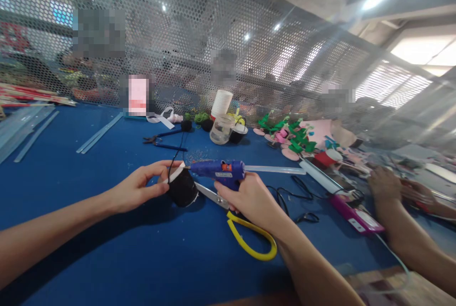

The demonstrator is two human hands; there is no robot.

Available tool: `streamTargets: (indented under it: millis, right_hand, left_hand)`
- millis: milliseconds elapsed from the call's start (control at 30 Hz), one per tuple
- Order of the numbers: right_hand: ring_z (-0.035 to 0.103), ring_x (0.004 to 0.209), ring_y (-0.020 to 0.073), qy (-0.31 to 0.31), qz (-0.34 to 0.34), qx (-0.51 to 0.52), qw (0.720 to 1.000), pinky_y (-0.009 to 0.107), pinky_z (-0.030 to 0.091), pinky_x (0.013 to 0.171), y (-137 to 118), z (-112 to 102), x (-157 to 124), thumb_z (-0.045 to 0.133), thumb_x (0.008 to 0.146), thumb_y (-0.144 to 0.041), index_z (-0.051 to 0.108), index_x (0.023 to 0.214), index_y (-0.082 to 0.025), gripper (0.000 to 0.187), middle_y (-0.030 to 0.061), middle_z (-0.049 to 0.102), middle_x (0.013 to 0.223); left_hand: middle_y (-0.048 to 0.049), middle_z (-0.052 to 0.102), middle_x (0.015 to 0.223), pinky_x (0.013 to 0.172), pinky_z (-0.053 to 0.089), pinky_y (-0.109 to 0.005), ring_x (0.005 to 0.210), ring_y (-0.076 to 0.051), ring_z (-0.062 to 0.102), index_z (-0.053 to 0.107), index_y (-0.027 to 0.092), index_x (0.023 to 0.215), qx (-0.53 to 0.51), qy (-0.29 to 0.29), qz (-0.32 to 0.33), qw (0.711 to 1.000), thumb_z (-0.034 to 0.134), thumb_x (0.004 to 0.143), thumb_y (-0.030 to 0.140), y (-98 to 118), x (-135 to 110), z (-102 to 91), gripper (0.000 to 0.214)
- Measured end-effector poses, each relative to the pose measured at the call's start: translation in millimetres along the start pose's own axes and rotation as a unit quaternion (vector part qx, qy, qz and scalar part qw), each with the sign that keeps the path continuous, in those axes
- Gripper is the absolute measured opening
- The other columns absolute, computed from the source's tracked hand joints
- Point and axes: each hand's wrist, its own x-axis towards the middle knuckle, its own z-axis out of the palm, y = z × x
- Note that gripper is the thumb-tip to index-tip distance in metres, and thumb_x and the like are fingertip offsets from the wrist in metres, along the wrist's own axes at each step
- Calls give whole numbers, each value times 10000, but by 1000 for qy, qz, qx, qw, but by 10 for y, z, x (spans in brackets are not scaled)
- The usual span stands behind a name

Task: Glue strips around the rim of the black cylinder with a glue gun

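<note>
My left hand (144, 185) pinches a small cup wrapped in black yarn (183, 187) by its white rim, holding it tilted just above the blue table (107, 249). A strand of black yarn runs up from it toward the back. My right hand (249, 199) grips a blue hot glue gun (221, 171), whose nozzle points left and touches the cup's rim. A clear glue stick juts out of the gun's back to the right. Scissors with yellow handles (245, 237) lie under my right hand.
Another person's hands (388, 185) work at the right beside a pink glue gun (352, 213). At the back stand a jar (221, 129), a paper cup (221, 103), pliers (160, 140), black yarn balls and green-pink paper flowers (292, 137). A perforated screen closes off the far edge.
</note>
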Motion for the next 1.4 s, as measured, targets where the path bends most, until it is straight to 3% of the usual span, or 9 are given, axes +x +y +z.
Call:
streamTargets:
  millis: [133,300,467,600,833,1000,1100,1233,1400]
  right_hand:
    - [437,323,74,-27,4,5,1000,175,365,339,-12,-12,-13,511,709,-268,468,520,-176,215,-51,450,363]
    - [410,320,71,-2,-8,-7,1000,179,341,337,-18,-10,-15,518,703,-261,478,537,-176,191,-62,428,351]
    - [419,305,70,-27,22,34,999,172,339,323,-63,4,-58,518,713,-283,496,607,-173,155,-70,420,368]
    - [434,315,74,-35,41,44,998,178,361,337,-42,-15,-46,533,699,-301,493,555,-165,202,-56,440,367]
    - [381,315,54,-90,49,181,978,180,351,365,123,-106,123,564,694,-295,516,571,-145,200,-78,422,348]
    - [484,456,61,-43,70,237,968,182,398,453,292,-110,290,628,643,-343,537,623,-127,235,-27,546,533]
    - [513,514,69,-22,73,164,983,176,405,480,378,-76,392,546,715,-396,543,633,-120,288,8,573,600]
    - [478,423,70,7,103,65,993,188,391,437,512,21,532,419,801,-390,504,589,-136,342,11,549,530]
    - [511,397,128,42,138,-31,989,233,385,435,638,103,672,490,763,-400,432,480,-177,365,19,499,410]
  left_hand:
    - [-89,457,1272,931,321,-401,1141,-276,421,420,163,600,8,0,-2,1000,481,784,305,-4,1,0,240]
    - [-104,469,1255,938,319,-390,1133,-267,430,425,161,611,4,5,3,1000,481,789,324,-9,0,0,248]
    - [-96,448,1278,943,312,-410,1150,-276,412,417,161,602,13,0,-1,1000,483,787,293,-12,-2,-6,237]
    - [-102,455,1276,953,310,-405,1166,-282,402,420,166,597,7,6,-3,1000,500,777,313,8,-1,-2,245]
    - [-122,463,1259,958,304,-412,1188,-283,381,424,172,614,2,2,-7,1000,503,776,335,38,8,7,242]
    - [-141,447,1262,961,289,-441,1192,-291,376,425,169,624,8,-2,1,1000,482,788,303,12,9,-2,219]
    - [-146,451,1258,967,285,-445,1204,-288,364,417,171,622,18,-1,8,1000,479,784,274,9,1,-5,202]
    - [-145,435,1278,965,291,-449,1195,-265,383,404,174,629,56,-1,14,998,463,785,233,19,-10,-3,176]
    - [-138,422,1293,960,309,-429,1197,-248,383,406,173,628,101,-7,26,995,449,776,200,25,-24,3,156]
